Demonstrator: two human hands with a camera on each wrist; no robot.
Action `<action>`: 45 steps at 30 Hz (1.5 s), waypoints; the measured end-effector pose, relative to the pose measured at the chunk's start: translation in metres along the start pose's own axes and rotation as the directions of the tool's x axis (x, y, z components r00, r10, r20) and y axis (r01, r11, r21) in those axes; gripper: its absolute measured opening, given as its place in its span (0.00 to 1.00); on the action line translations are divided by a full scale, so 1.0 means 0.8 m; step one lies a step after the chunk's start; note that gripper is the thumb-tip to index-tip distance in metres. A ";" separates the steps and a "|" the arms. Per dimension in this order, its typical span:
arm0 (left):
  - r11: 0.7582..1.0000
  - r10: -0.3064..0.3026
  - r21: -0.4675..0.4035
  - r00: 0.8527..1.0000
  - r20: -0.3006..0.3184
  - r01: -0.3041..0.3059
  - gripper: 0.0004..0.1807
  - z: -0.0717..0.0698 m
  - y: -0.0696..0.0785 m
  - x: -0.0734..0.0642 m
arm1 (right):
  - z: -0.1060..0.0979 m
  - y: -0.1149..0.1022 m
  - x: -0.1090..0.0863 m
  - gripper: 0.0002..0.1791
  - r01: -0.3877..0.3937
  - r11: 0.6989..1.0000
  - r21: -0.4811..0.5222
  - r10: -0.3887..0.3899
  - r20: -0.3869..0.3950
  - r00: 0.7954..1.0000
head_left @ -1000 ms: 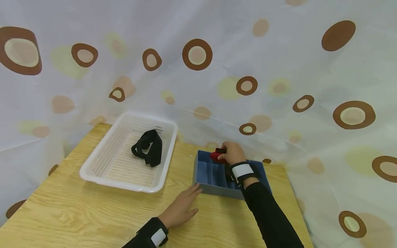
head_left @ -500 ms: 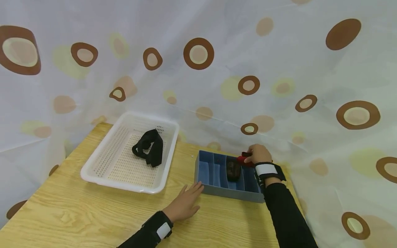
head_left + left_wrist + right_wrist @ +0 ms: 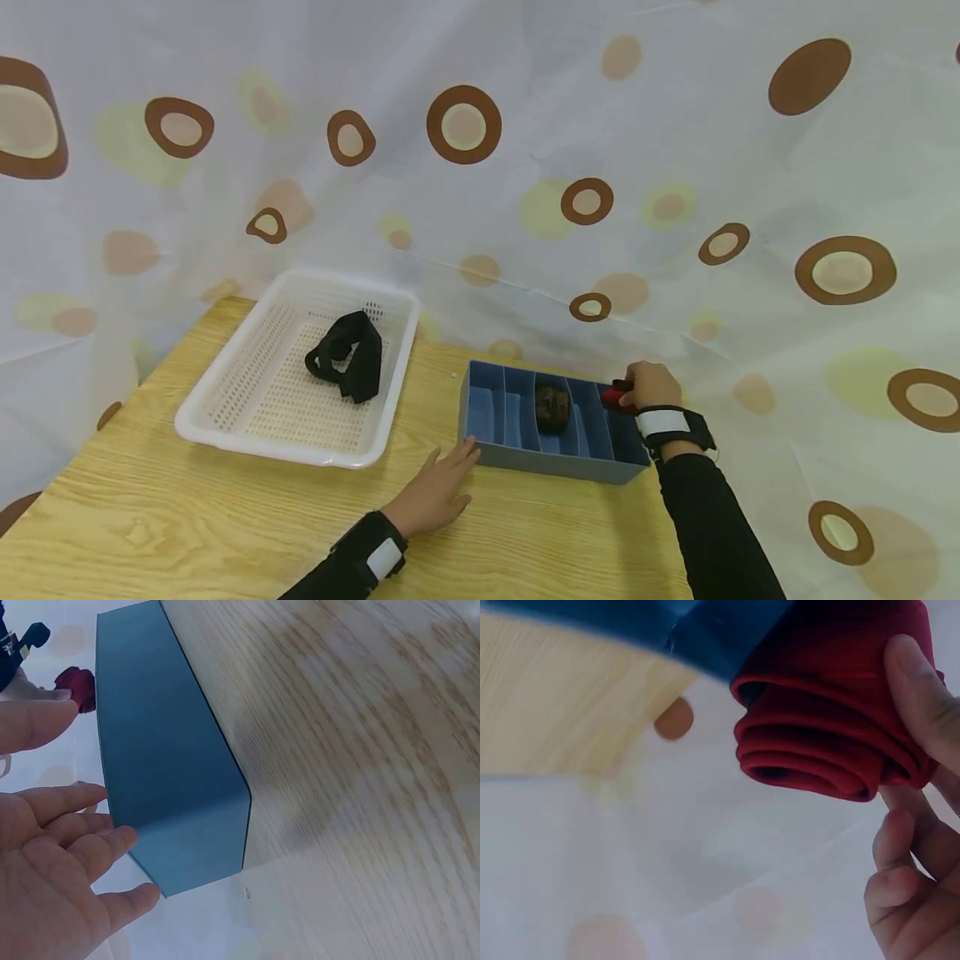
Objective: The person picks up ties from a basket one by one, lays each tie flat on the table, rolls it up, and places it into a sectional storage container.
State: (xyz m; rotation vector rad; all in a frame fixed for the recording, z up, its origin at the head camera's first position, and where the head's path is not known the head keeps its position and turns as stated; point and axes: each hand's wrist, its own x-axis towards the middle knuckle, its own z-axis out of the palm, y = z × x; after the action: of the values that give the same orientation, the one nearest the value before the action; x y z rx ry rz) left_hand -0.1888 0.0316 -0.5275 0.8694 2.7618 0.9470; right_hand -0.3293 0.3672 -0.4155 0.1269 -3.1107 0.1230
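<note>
My right hand (image 3: 655, 386) pinches a rolled red necktie (image 3: 613, 398) over the right end of a blue divided box (image 3: 555, 465). In the right wrist view the red roll shows several layers of cloth, thumb across its side and fingers beneath. Fingers straight and spread, my left hand (image 3: 429, 497) touches the box's near left corner; the left wrist view shows these fingertips along the box wall (image 3: 172, 750). A dark brown patterned roll of cloth (image 3: 552, 408) lies in the box's third compartment from the left.
To the left stands a white perforated plastic basket (image 3: 251, 447) with a loosely coiled black necktie (image 3: 365, 362) in it. Both containers are on a wood-grain table (image 3: 187, 517). A spotted curtain (image 3: 525, 125) hangs close behind and to the right.
My right hand has carried the red necktie rightward from over the left compartments to the right end, uncovering the brown roll. My left hand stays at the box corner.
</note>
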 end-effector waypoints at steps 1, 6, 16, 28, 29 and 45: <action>1.000 -0.002 0.000 1.000 0.002 0.002 0.33 -0.001 0.000 0.000 | -0.002 0.000 0.000 0.12 -0.015 1.000 -0.010 0.015 -0.005 1.000; 1.000 -0.018 -0.001 1.000 0.018 0.018 0.33 -0.004 0.001 -0.004 | 0.006 0.010 0.005 0.14 0.047 0.999 0.002 -0.047 0.148 0.988; 1.000 -0.012 -0.001 1.000 0.001 0.012 0.32 -0.010 -0.002 -0.009 | 0.071 0.070 0.063 0.16 0.242 0.968 0.064 -0.250 0.303 0.920; 0.998 -0.053 0.027 0.999 0.014 0.053 0.33 -0.010 -0.001 -0.014 | 0.110 0.064 0.005 0.12 0.189 0.982 -0.023 -0.166 0.376 0.912; 0.998 -0.053 0.028 0.998 0.018 0.053 0.33 -0.010 -0.001 -0.015 | 0.110 0.061 -0.003 0.11 0.201 0.979 -0.031 -0.177 0.357 0.917; 0.999 -0.034 0.039 0.998 0.054 0.032 0.34 -0.007 0.001 -0.013 | 0.109 0.043 -0.037 0.07 0.214 0.952 -0.217 -0.153 0.265 0.952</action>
State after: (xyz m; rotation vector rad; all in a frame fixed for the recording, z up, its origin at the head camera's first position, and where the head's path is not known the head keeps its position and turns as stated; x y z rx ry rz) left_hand -0.1816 0.0235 -0.5238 0.8394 2.7471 0.8551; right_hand -0.3044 0.3968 -0.5057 0.4601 -3.3002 -0.3027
